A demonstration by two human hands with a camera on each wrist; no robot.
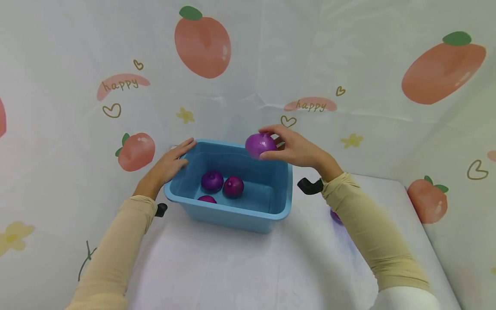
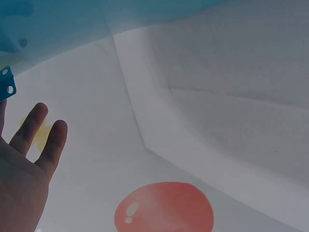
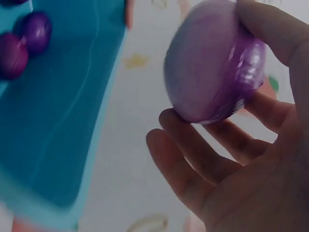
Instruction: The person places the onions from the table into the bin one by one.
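- Onion (image 1: 256, 145): purple, glossy; near the centre of the head view, in front of the far rim of the blue tub (image 1: 232, 218).
- Right hand (image 1: 296, 148): holds the onion between thumb and fingers. The right wrist view, at upper right, adds the onion's paler face and two fingers extending below it.
- Left hand (image 1: 169, 165): fingers extended on the tub's rim, left of centre. The left wrist view alone shows its palm side, fingers spread, and a holed blue tab (image 2: 7, 83) at far left.
- Tub contents: three purple balls (image 1: 212, 181), one partly hidden by the near wall.
- Purple object (image 1: 335, 216): head view only, right of centre, mostly covered by the right sleeve (image 1: 368, 224); type cannot be determined.
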